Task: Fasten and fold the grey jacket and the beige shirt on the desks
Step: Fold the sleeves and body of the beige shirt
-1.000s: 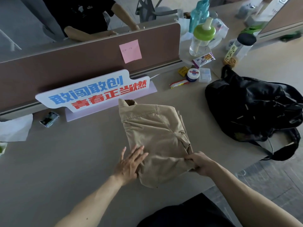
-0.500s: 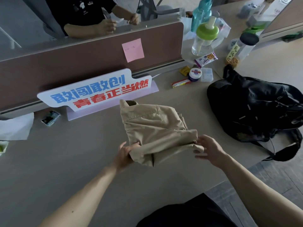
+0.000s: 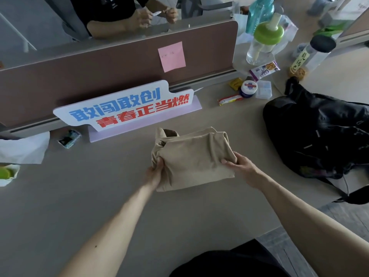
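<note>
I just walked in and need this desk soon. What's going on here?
A person is folding a beige shirt on the desk. The left hand grips its left edge and the right hand grips its right edge. The shirt is already a compact bundle, collar toward the sign. A black bag lies to its right.

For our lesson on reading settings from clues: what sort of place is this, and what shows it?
Most likely a shared office: a divider bearing a pink sticky note runs along the desk, a slogan sign stands before it, and another person is beyond it.
</note>
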Demonstrator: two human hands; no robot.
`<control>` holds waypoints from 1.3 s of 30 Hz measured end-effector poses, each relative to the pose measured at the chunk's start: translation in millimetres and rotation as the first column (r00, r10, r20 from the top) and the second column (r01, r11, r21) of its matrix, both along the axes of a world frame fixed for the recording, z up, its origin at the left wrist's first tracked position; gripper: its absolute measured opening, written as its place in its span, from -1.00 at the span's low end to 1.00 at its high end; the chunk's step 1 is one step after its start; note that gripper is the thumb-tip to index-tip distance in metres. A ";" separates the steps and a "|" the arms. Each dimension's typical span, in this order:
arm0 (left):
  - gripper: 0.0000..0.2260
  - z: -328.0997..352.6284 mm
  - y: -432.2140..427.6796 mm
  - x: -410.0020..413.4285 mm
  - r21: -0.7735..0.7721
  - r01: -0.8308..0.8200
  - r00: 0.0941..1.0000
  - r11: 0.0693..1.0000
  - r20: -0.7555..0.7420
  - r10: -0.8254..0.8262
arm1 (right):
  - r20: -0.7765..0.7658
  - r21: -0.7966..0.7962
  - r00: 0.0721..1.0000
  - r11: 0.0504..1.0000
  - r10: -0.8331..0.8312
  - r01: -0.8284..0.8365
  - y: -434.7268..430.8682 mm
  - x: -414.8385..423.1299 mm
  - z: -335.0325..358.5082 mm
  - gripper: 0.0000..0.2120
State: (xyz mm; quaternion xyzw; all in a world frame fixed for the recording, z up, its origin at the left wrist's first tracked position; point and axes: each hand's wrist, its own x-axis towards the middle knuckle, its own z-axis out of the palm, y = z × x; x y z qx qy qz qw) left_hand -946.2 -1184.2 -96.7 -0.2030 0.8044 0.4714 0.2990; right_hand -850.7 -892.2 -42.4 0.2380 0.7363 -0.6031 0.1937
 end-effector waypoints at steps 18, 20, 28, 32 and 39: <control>-0.55 -29.0 38.1 -11.7 -0.567 0.369 0.366 0.737 -0.640 -0.676 | -0.162 0.882 0.821 0.454 0.548 -0.129 -65.2 -62.0 -59.2 -0.49; -0.47 -24.3 36.0 -19.7 -0.443 0.328 0.480 0.835 -0.683 -0.551 | -0.137 0.877 0.801 0.447 0.583 -0.174 -67.8 -58.7 -68.0 -0.50; -0.23 0.6 2.2 -86.0 -0.582 0.589 0.507 0.561 -0.274 -0.817 | -0.142 0.883 0.817 0.444 0.559 -0.151 -70.2 -52.9 -80.1 -0.48; -0.10 -8.9 -2.9 -92.1 -0.596 0.691 0.373 0.409 -0.191 -0.908 | -0.160 0.880 0.830 0.458 0.535 -0.125 -70.4 -54.6 -86.2 -0.48; -0.56 -48.3 21.7 -63.0 -0.702 0.351 0.588 0.619 -0.349 -0.729 | -0.123 0.856 0.904 0.504 0.410 -0.113 -68.9 -55.8 -91.2 -0.52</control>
